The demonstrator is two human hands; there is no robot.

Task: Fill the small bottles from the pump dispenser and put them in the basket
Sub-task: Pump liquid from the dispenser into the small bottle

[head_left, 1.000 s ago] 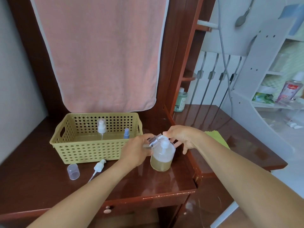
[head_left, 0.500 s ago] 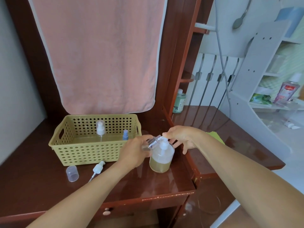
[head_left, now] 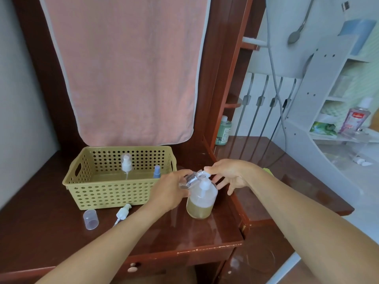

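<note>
**Filling at the pump, one small bottle tilted to the spout**

Gripping the small clear bottle [head_left: 191, 179], the left hand [head_left: 171, 191] is curled tight around its lower end and tips it on a slant, open threaded neck up and to the right, right at the nozzle. Over comes the right hand [head_left: 227, 174]: thumb and forefinger rest on top of the white pump head, the other fingers spread loose and open past the far side of the dispenser, closed on nothing.

Under both hands stands the pump dispenser [head_left: 201, 201], upright on the near right part of the dark red wooden table [head_left: 51, 226], yellowish liquid filling roughly its lower third.

Out to the left, the perforated yellow-green basket [head_left: 114, 193] sits against the back, and inside it stand two bottles: a clear one with a white pump top [head_left: 126, 166] and, right of it, a small one with a blue cap [head_left: 156, 171]. Just near of the basket on the table lie a loose white pump top [head_left: 122, 213] with its dip tube and, left of that, a clear cap [head_left: 90, 219]. Behind it all hangs a pink towel [head_left: 127, 68].
</note>
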